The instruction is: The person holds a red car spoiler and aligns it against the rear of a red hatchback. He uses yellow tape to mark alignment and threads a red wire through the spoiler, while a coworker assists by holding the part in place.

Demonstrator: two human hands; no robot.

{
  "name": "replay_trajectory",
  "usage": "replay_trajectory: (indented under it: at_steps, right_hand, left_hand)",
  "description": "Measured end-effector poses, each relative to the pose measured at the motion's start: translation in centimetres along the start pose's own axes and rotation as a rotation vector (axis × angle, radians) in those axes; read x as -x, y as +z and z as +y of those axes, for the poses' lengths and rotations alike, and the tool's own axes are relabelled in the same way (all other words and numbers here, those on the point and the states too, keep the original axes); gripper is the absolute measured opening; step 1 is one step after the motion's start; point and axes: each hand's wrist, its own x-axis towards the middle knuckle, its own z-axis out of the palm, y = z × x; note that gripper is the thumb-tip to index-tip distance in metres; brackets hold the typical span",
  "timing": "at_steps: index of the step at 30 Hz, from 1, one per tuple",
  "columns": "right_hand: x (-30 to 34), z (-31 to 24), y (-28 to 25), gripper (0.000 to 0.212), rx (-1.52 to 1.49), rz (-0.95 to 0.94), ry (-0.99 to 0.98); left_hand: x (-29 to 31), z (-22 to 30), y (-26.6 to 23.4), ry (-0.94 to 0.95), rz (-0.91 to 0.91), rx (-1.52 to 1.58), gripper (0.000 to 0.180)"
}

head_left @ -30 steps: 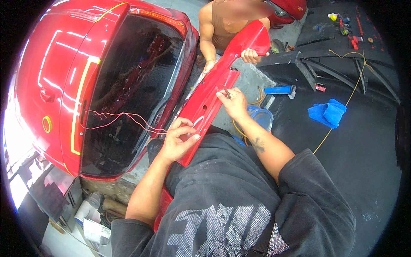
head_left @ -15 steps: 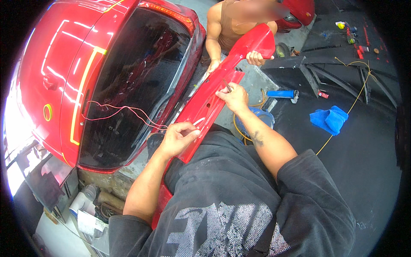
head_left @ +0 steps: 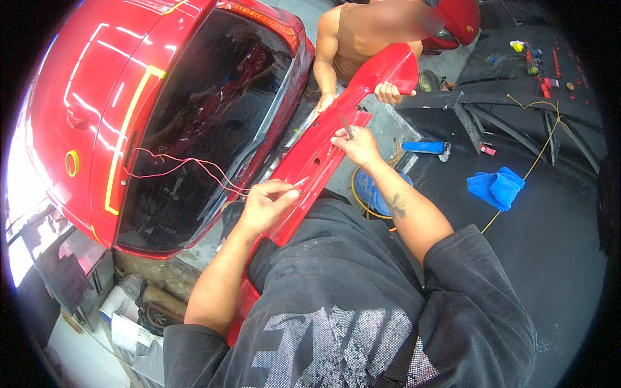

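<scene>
A long red car panel [head_left: 304, 169], shaped like a spoiler, runs at a slant in front of me, with a round hole in its face. My left hand [head_left: 266, 205] rests at its near part, thumb and fingers pinched; what they hold is hidden. Thin pink-red wires [head_left: 206, 161] run from the red car's tailgate to behind this hand. My right hand [head_left: 357, 146] is closed round a slim brownish tool [head_left: 347, 127], its tip pointing up over the panel's edge. At the far end, a co-worker's hand [head_left: 388, 93] grips the panel, and their other hand touches its left edge.
A red car [head_left: 90, 97] with yellow tape lines stands at left. To the right are a blue cartridge-shaped tool [head_left: 424, 147], a blue cloth [head_left: 497, 187] and a blue bucket [head_left: 381, 194] with a yellow hose. A dark metal frame [head_left: 517, 107] stands beyond.
A white strip by my left fingers no longer shows. The slim tool in my right hand now stands out more clearly above the fingers. The panel's far end has shifted slightly down.
</scene>
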Motion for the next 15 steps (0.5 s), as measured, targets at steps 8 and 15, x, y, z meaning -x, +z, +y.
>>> replay_trajectory:
  at_steps: [8,15]
  right_hand:
    - [1.5,-3.8,0.4,0.028,0.195,0.098,0.096]
    - [0.8,-0.6,-0.3,0.026,-0.320,-0.016,0.126]
  left_hand:
    - [-0.2,-0.4,-0.4,-0.008,0.007,-0.038,0.018]
    - [-0.5,0.5,-1.0,0.060,-0.032,-0.041,0.020]
